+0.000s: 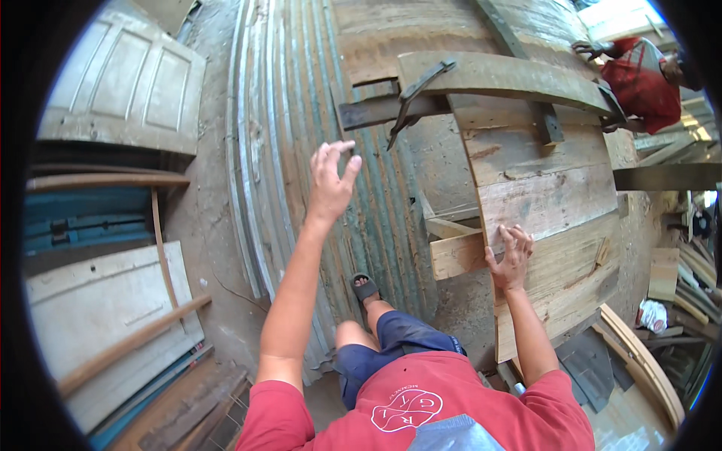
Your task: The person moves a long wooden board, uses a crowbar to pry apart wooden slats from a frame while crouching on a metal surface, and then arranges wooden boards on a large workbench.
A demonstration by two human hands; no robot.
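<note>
My left hand (pixel 335 180) is raised over the corrugated metal sheets (pixel 282 135), its thumb and fingers apart and nothing in it. My right hand (pixel 511 255) rests on the near part of the plank worktop (pixel 553 199), close to its left edge, with the fingers spread and slightly bent. Ahead of both hands, a long wooden board (pixel 511 74) lies across the worktop. A metal clamp (pixel 412 101) grips its left end; at its right end is a second dark clamp (pixel 613 104).
Another person in a red shirt (pixel 639 86) stands at the far right. A short timber end (pixel 457 255) juts from under the worktop. Panelled doors (pixel 124 83) and boards lean on the left. Wood offcuts (pixel 696 282) and curved pieces (pixel 643 368) lie at the right.
</note>
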